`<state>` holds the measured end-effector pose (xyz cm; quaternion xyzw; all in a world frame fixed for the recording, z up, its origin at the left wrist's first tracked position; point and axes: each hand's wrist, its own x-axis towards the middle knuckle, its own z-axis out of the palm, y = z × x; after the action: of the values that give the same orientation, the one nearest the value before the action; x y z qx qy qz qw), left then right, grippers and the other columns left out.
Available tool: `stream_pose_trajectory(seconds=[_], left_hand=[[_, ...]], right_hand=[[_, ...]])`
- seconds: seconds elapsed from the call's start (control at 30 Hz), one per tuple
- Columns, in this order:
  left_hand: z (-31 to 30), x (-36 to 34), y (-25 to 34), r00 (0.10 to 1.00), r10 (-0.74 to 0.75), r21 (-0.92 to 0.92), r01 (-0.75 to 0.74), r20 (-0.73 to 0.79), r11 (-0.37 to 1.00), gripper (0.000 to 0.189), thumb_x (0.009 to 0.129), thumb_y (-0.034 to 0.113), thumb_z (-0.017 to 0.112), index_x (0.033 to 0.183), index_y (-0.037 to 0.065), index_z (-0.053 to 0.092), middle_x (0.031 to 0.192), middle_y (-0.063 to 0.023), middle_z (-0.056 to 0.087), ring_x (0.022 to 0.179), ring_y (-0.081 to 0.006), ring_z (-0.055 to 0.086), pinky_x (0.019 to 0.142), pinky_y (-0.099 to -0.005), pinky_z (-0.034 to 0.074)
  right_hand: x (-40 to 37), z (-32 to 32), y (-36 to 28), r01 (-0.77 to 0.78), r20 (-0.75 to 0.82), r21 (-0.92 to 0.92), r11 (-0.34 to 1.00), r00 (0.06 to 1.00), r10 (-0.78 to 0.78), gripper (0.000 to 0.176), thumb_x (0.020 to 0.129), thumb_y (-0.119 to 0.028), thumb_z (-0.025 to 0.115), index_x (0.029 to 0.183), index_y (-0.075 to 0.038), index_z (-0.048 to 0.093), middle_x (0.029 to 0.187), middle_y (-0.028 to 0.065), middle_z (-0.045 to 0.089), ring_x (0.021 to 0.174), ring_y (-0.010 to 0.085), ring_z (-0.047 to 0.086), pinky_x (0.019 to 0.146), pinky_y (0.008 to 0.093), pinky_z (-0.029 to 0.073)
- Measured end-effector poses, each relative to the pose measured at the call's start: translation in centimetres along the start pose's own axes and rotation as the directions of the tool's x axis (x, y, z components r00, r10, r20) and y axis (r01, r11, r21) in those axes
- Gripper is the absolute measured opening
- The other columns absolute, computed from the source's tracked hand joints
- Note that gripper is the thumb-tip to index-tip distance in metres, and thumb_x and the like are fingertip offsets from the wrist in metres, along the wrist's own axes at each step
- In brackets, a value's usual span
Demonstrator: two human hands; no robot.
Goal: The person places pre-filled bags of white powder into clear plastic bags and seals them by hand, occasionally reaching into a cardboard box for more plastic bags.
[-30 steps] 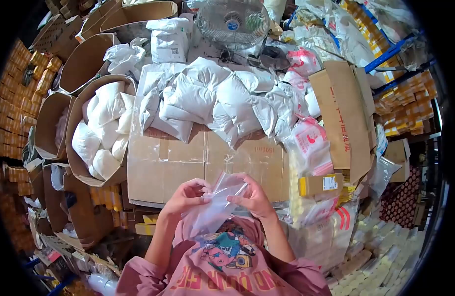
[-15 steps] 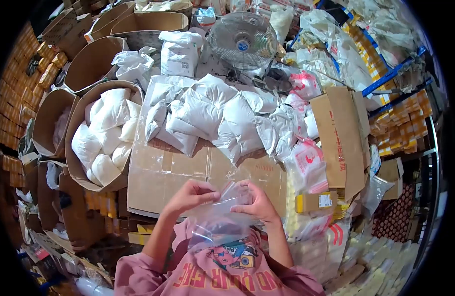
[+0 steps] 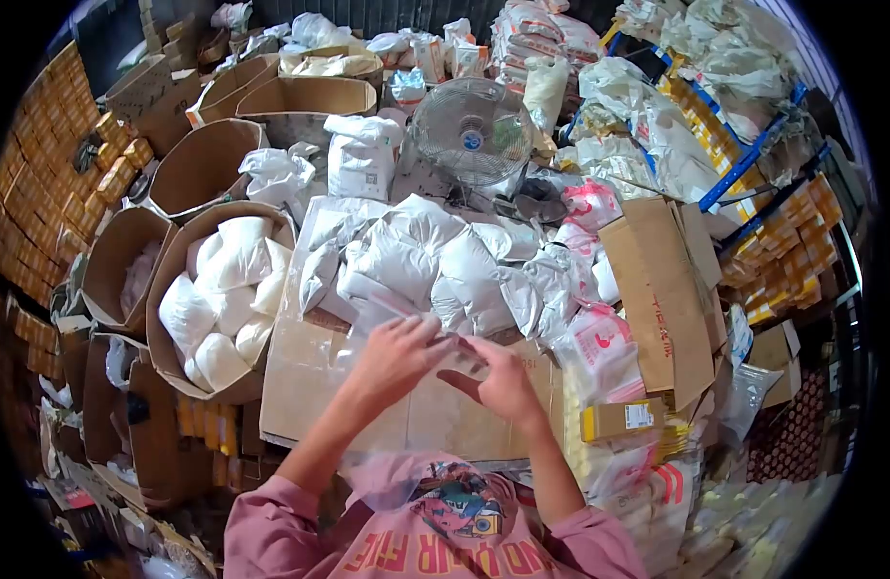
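A clear zip-type plastic bag (image 3: 369, 314) is in my hands above the cardboard sheet (image 3: 454, 417). My left hand (image 3: 398, 352) is closed on it, fingers bent over its film, some of which stands out beyond the knuckles. Close beside it, my right hand (image 3: 503, 378) pinches at the bag with its fingertips near those of the left; motion blur hides part of the grip. More thin film hangs down in front of the pink shirt (image 3: 416, 536). Just beyond my hands lies a heap of filled white bags (image 3: 406, 253).
On the left, a large carton (image 3: 161, 333) holds white filled bags (image 3: 234, 314). A fan (image 3: 472, 135) stands at the back. To the right are a folded cardboard box (image 3: 647, 299), a small brown box (image 3: 623, 420) and red-printed plastic bags (image 3: 604, 349).
Both hands have moved forward from near my shirt to over the cardboard, carrying the plastic bag. My left hand has turned knuckles-up. The camera view has tilted up slightly.
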<state>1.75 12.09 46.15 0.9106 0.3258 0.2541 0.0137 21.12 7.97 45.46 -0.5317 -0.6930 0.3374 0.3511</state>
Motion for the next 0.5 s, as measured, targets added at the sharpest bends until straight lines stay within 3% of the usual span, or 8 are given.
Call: stream_pose_trajectory(seconds=[0.07,0.1,0.13,0.23,0.3,0.33,0.43,0.5], left_hand=[[1.2,-0.3,1.3,0.996,0.003,-0.050,-0.008,-0.092,0.999,0.021,0.077,0.014,0.060,0.098,0.011,0.058,0.087,-0.0044,0.056,0.079,-0.0213,0.062,0.064,-0.0340,0.049],[1.8,-0.7,2.0,0.990,-0.099,-0.129,0.086,-0.101,0.988,0.020,0.079,0.014,0.060,0.098,0.011,0.058,0.084,-0.0052,0.057,0.076,-0.0223,0.062,0.061,-0.0352,0.049],[2.4,-1.2,2.8,0.974,-0.202,-0.207,0.177,-0.102,0.962,0.018,0.080,0.013,0.060,0.098,0.010,0.057,0.080,-0.0061,0.058,0.072,-0.0234,0.063,0.059,-0.0364,0.049],[4.0,-2.7,5.1,0.827,-0.562,-0.407,0.507,-0.019,0.760,0.014,0.088,0.016,0.062,0.095,0.004,0.062,0.075,-0.0107,0.065,0.067,-0.0239,0.066,0.054,-0.0346,0.050],[4.7,-3.2,5.9,0.700,-0.698,-0.608,0.623,0.153,0.492,0.017,0.090,0.018,0.063,0.093,0.001,0.064,0.078,-0.0119,0.068,0.069,-0.0204,0.068,0.056,-0.0314,0.051],[4.2,-2.8,6.7,0.625,-0.760,-0.754,0.583,0.179,0.303,0.022,0.091,0.018,0.063,0.088,-0.003,0.065,0.081,-0.0108,0.069,0.072,-0.0149,0.068,0.060,-0.0266,0.054],[6.9,-4.3,6.6,0.459,-0.832,-0.888,0.452,0.312,-0.085,0.023,0.093,0.017,0.062,0.091,-0.005,0.065,0.080,-0.0071,0.068,0.071,-0.0133,0.066,0.063,-0.0263,0.056],[7.8,-5.9,6.1,0.436,-0.839,-0.928,0.318,0.326,-0.195,0.021,0.092,0.014,0.062,0.091,-0.007,0.065,0.080,-0.0071,0.067,0.072,-0.0129,0.065,0.065,-0.0262,0.057]], right_hand=[[-0.7,0.8,0.1,-0.141,-0.002,0.147,0.979,0.990,0.143,0.026,0.084,-0.013,0.068,0.106,0.001,0.062,0.085,0.0165,0.068,0.077,0.0231,0.068,0.065,0.0334,0.051],[-1.1,1.3,0.5,-0.209,0.006,0.221,0.953,0.977,0.213,0.022,0.086,-0.009,0.065,0.105,0.002,0.062,0.083,0.0163,0.068,0.075,0.0224,0.069,0.064,0.0331,0.051],[-1.9,1.9,1.2,-0.200,-0.033,0.250,0.948,0.976,0.214,0.017,0.090,-0.004,0.055,0.104,0.001,0.063,0.078,0.0182,0.067,0.072,0.0281,0.069,0.064,0.0348,0.052],[-3.5,3.6,2.4,-0.270,-0.153,0.080,0.959,0.948,0.280,0.013,0.090,-0.006,0.054,0.098,0.000,0.063,0.081,0.0200,0.067,0.074,0.0348,0.067,0.063,0.0390,0.053],[-4.7,5.4,2.7,-0.186,-0.272,-0.079,0.979,0.949,0.158,0.011,0.088,-0.006,0.054,0.094,-0.002,0.061,0.086,0.0215,0.066,0.075,0.0392,0.065,0.061,0.0444,0.052],[-5.3,6.1,3.0,-0.147,-0.287,-0.149,0.978,0.953,0.099,0.012,0.087,-0.005,0.054,0.096,-0.002,0.061,0.086,0.0216,0.066,0.074,0.0392,0.065,0.061,0.0449,0.052],[-6.8,7.4,3.1,-0.063,-0.252,-0.314,0.947,0.968,-0.020,0.026,0.084,-0.002,0.055,0.110,-0.002,0.060,0.088,0.0200,0.066,0.077,0.0370,0.065,0.065,0.0424,0.053],[-7.0,7.8,3.3,0.054,-0.302,-0.329,0.943,0.940,-0.159,0.027,0.083,-0.001,0.056,0.110,-0.001,0.061,0.087,0.0186,0.067,0.076,0.0364,0.065,0.065,0.0418,0.053]])
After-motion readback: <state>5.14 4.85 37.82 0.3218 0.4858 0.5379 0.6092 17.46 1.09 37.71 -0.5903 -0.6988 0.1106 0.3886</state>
